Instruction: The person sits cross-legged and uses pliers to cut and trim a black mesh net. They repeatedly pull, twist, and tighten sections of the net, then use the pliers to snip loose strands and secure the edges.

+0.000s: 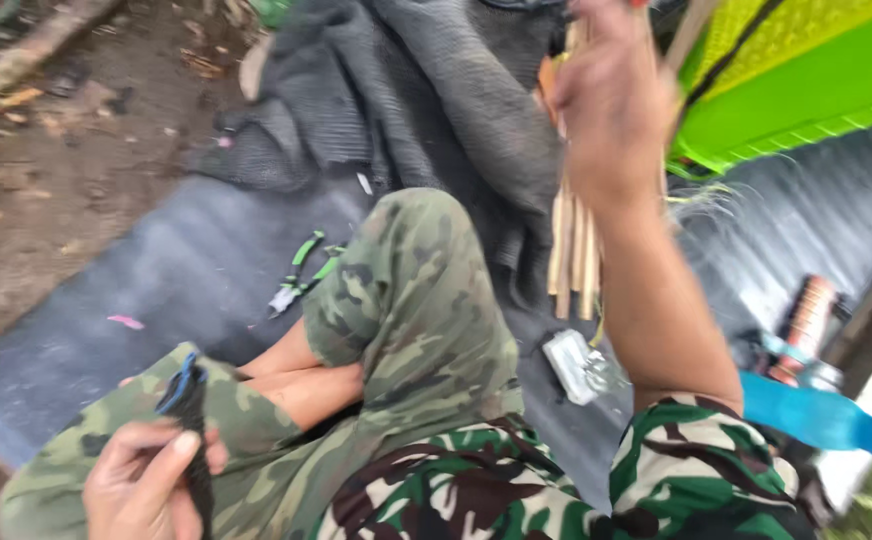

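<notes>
A person in camouflage clothing sits cross-legged on a dark grey mat (166, 290) laid over bare brown earth, seen from above. At the near left, the left hand (146, 480) is curled closed around a narrow black strip (196, 440) that runs upright through the fist, with a small blue piece at its upper end; thumb and fingers pinch it firmly. Beyond the bent knee, green-handled pliers (301, 272) lie on the mat. Farther off, a rumpled heap of dark mesh cloth (406, 90) covers the far middle of the scene. To the right of centre, the raised right hand (611, 100) is closed on a bundle of thin pale wooden sticks (574, 255), which hang straight down below the fist, their lower ends uneven and loosely splayed, their tops poking above the fingers. Beneath them a small grey rectangular block (571, 365) rests on the mat. At the far right stands a bright green patterned panel (796, 70); nearer, a copper-coloured spool (806, 325) and a blue plastic piece (821, 415) lie at the edge.
</notes>
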